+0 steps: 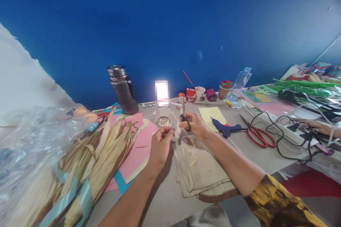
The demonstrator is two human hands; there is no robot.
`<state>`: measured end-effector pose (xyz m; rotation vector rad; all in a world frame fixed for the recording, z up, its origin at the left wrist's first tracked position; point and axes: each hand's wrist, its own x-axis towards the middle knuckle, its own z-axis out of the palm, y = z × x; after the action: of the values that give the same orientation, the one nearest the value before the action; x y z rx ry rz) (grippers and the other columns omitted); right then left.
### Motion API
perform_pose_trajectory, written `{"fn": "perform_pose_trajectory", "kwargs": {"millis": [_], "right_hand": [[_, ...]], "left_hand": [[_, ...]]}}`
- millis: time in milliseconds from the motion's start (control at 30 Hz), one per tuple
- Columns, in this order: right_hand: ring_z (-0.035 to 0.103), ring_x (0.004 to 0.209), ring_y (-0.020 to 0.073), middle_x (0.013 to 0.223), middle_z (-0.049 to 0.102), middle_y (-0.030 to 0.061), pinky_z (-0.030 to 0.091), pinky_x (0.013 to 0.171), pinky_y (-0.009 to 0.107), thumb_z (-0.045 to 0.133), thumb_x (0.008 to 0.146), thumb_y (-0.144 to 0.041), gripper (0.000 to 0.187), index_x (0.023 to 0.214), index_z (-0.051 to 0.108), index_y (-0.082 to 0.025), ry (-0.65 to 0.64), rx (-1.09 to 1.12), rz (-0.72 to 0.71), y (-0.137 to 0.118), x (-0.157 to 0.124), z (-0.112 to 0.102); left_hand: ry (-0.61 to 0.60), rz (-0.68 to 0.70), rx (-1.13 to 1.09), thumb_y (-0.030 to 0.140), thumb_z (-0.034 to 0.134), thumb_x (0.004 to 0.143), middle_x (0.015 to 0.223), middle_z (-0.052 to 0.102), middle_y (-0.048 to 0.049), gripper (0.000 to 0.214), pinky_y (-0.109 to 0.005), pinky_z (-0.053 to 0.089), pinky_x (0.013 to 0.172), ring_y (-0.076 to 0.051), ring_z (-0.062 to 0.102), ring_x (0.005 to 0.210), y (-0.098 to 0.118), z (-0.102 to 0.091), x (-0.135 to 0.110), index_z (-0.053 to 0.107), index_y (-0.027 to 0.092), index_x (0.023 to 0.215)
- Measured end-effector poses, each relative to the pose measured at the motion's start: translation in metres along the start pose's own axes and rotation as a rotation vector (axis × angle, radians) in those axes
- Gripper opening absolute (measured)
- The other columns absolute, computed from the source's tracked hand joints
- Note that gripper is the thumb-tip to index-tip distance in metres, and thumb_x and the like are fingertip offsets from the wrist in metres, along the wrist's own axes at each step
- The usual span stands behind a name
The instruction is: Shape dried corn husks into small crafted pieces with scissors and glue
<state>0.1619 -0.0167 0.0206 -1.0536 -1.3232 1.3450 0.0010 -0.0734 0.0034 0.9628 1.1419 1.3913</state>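
My right hand [195, 124] is closed round a pair of black-handled scissors [184, 113], blades pointing up and away from me. My left hand [161, 145] is closed in a pinch on a small pale piece of dried husk [177, 130], held right beside the scissors. A thin wooden stick [183, 129] runs slantwise under both hands. Below them lies a folded beige cloth [198, 172] with a few husk scraps on it.
A heap of dried corn husks [87, 170] with blue ribbon lies at left on pink paper [138, 152], under clear plastic wrap [29, 145]. Behind stand a dark flask [122, 88], small cups and a bottle [239, 83]. A blue glue gun [225, 127], red scissors [258, 135] and black cables [287, 131] lie right; another person's hand [317, 126] rests there.
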Motion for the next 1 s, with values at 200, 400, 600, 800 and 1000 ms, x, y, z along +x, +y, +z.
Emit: {"fn": "perform_pose_trajectory", "kwargs": {"millis": [200, 400, 600, 800, 1000], "right_hand": [[0.038, 0.049, 0.0068, 0.059, 0.05, -0.0062, 0.026, 0.047, 0.022, 0.078, 0.057, -0.028, 0.027, 0.074, 0.059, -0.017, -0.126, 0.218, 0.048, -0.003, -0.014, 0.014], [0.03, 0.045, 0.0052, 0.049, 0.041, -0.0093, 0.021, 0.044, 0.02, 0.081, 0.054, -0.028, 0.031, 0.073, 0.06, -0.017, -0.25, 0.427, 0.218, -0.004, -0.018, 0.014], [0.033, 0.05, 0.0073, 0.061, 0.054, -0.0006, 0.02, 0.045, 0.022, 0.082, 0.066, -0.05, 0.039, 0.071, 0.067, -0.015, -0.11, 0.173, 0.031, 0.001, -0.017, 0.011], [0.038, 0.053, 0.0101, 0.06, 0.055, 0.0025, 0.022, 0.049, 0.025, 0.065, 0.075, -0.076, 0.063, 0.071, 0.069, -0.013, -0.343, -0.067, -0.075, 0.01, -0.024, 0.012], [0.042, 0.054, 0.0104, 0.06, 0.059, 0.0037, 0.027, 0.05, 0.025, 0.063, 0.072, -0.08, 0.068, 0.065, 0.065, -0.013, -0.402, -0.207, -0.05, 0.004, -0.03, 0.019]], "left_hand": [[-0.136, 0.131, 0.126, 0.03, 0.078, 0.072, 0.059, 0.052, 0.0037, 0.02, -0.023, 0.033, 0.054, -0.01, 0.041, 0.054, 0.006, 0.0, -0.004, 0.063, 0.019, 0.064], [-0.257, 0.162, 0.088, 0.032, 0.08, 0.073, 0.06, 0.05, 0.0036, 0.022, -0.022, 0.03, 0.052, -0.008, 0.039, 0.053, 0.014, -0.002, -0.006, 0.064, 0.017, 0.067], [-0.153, -0.064, -0.306, 0.031, 0.088, 0.062, 0.056, 0.044, 0.0074, 0.03, -0.02, 0.03, 0.048, -0.006, 0.037, 0.049, 0.012, -0.006, 0.0, 0.064, 0.017, 0.072], [-0.048, -0.081, -0.42, 0.028, 0.087, 0.063, 0.054, 0.048, 0.0063, 0.029, -0.017, 0.028, 0.044, -0.005, 0.038, 0.046, 0.028, -0.012, 0.002, 0.062, 0.016, 0.071], [0.011, -0.063, -0.426, 0.025, 0.085, 0.061, 0.065, 0.06, 0.0021, 0.027, -0.017, 0.035, 0.047, -0.005, 0.048, 0.052, 0.029, -0.011, 0.001, 0.062, 0.014, 0.071]]}}
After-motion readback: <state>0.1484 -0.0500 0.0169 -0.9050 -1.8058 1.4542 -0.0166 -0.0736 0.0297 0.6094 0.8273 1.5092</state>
